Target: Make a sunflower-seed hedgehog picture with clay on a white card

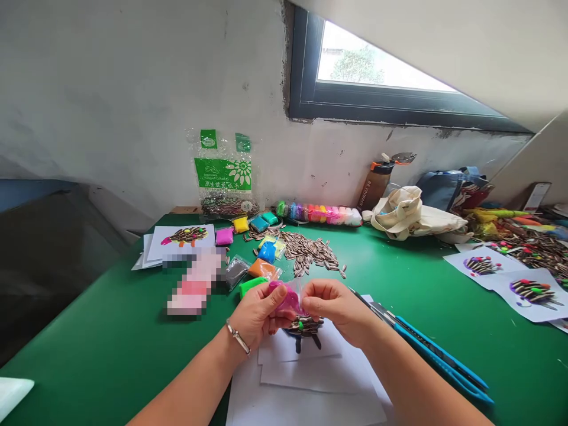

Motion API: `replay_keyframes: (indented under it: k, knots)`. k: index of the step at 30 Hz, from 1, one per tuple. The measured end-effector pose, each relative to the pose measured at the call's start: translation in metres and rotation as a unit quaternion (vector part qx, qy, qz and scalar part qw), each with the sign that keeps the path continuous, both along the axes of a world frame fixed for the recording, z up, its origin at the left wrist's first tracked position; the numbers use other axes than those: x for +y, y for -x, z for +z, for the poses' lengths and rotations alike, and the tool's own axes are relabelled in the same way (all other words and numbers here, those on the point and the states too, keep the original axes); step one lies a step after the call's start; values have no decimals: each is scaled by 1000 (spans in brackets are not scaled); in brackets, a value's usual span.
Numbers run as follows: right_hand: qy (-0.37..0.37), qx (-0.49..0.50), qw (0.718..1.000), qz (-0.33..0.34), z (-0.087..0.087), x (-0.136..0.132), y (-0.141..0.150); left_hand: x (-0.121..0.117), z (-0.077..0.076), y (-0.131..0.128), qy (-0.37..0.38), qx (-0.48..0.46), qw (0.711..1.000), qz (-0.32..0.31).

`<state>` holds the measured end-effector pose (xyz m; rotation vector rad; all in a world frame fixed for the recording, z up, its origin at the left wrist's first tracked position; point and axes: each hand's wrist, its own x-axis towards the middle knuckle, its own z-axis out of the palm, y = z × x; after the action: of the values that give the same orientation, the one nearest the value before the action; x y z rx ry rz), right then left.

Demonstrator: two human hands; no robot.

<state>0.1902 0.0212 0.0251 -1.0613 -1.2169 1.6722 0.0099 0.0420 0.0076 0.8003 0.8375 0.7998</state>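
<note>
Above the sheets of white paper, both hands hold a small clear packet of magenta modelling clay. My left hand grips the clay side, thumb on top. At the packet's clear right end, my right hand pinches the plastic between thumb and fingers. Partly hidden below lies a sunflower-seed animal picture with dark legs and a green dot. Just beyond my left hand are packets of green clay, orange clay, blue clay and dark grey clay.
Loose sunflower seeds lie beyond my hands. A long blue-handled tool rests by my right forearm. Seed pictures lie left and right. By the wall are a seed bag, clay roll, bottle and cloth bag.
</note>
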Motion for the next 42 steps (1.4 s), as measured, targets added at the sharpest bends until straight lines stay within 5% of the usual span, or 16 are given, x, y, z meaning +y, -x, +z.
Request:
replay_keyframes:
  k: [4, 8, 12, 22, 29, 37, 40, 42]
  knots:
    - [2, 4, 1000, -31, 2, -1, 4, -5, 2, 1, -142, 96, 984, 52]
    - [15, 46, 999, -15, 2, -3, 9, -14, 9, 3, -342, 234, 909, 28]
    - [12, 79, 996, 33, -2, -6, 12, -17, 7, 3, -427, 265, 864, 15]
    - [25, 64, 996, 62, 0, -3, -3, -15, 4, 3, -426, 252, 868, 38]
    - [27, 65, 996, 60, 2, -6, 3, -17, 10, 4, -498, 305, 811, 27]
    - [-18, 19, 1000, -2, 6, -8, 11, -21, 7, 4, -501, 313, 805, 52]
    - [-87, -67, 991, -80, -1, -7, 13, -25, 10, 4, -486, 298, 819, 62]
    - [-141, -144, 973, -115, -5, -7, 14, -27, 14, 3, -445, 269, 853, 34]
